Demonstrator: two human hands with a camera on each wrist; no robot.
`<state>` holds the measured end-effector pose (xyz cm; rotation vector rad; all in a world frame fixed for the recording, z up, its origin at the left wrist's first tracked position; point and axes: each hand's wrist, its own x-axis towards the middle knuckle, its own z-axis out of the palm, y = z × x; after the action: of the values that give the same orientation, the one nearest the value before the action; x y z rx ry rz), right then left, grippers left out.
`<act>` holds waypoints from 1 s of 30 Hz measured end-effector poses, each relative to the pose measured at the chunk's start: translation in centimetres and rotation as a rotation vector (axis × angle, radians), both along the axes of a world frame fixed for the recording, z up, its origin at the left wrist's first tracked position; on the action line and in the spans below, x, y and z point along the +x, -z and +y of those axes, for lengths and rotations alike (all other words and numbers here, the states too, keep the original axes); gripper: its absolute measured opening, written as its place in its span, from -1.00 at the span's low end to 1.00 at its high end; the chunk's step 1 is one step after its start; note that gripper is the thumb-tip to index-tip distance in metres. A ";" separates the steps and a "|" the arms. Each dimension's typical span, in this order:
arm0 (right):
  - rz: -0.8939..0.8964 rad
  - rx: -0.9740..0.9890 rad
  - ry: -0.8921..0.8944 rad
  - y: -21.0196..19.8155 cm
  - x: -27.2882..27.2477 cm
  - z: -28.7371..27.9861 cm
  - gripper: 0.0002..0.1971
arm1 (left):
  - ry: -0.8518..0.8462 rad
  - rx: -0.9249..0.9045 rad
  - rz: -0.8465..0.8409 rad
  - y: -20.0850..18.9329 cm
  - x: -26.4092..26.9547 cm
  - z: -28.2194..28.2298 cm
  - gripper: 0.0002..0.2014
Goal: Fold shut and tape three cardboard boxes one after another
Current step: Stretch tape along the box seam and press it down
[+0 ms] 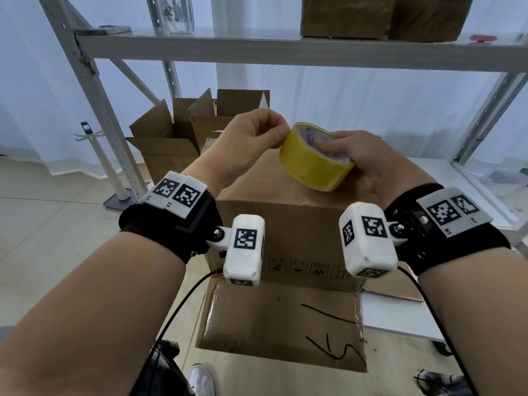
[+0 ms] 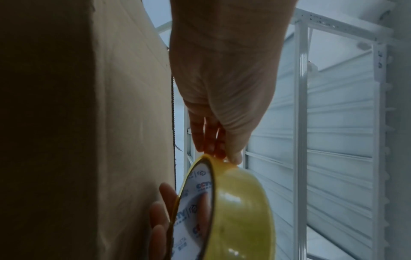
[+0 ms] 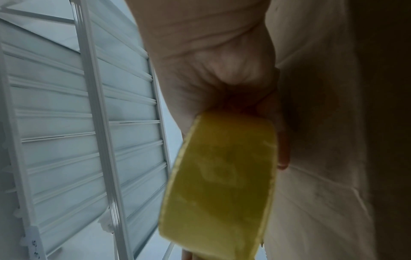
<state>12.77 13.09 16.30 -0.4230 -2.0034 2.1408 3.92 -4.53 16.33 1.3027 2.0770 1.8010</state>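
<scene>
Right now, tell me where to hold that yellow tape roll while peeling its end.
Grip the tape roll through its open core, as the right hand does: thumb inside the ring, fingers under the outer band, coming from the right. That leaves the upper-left rim free, where the left hand pinches at the edge.

Cardboard boxes: five. One closed box [image 1: 285, 224] near; two open boxes [image 1: 171, 138] far left; two shelf boxes [image 1: 348, 15] far right. Tape roll [image 1: 311, 160]: one. Hands: two.
</scene>
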 end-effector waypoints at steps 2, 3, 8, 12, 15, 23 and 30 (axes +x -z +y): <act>-0.001 -0.012 -0.001 0.0 0.0 0.0 -0.90 | -0.002 0.044 -0.030 0.1 0.1 0.1 -0.87; 0.002 -0.014 0.005 0.0 -0.1 0.0 -0.90 | 0.005 0.067 -0.056 0.2 0.1 0.1 -0.83; 0.024 0.068 0.039 0.2 0.0 0.0 -0.93 | -0.002 0.081 -0.088 0.5 -0.1 0.0 -0.82; 0.021 0.095 0.051 0.3 -0.1 0.0 -0.94 | -0.022 0.088 -0.060 0.8 -0.3 0.0 -0.95; 0.044 0.051 0.069 0.2 -0.2 -0.3 -0.96 | -0.048 0.065 -0.010 0.8 -0.2 0.4 -0.95; 0.286 -0.038 0.159 -0.8 -0.2 -0.9 -0.77 | -0.264 0.150 0.085 0.9 -0.8 1.5 -0.93; 0.328 0.614 0.011 -0.8 0.5 -2.6 -0.62 | -0.538 0.121 0.248 0.7 -1.1 2.1 -0.88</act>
<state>13.23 10.49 17.15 0.0150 -2.2851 1.3585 2.84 -2.45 15.67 1.1112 2.6972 2.0762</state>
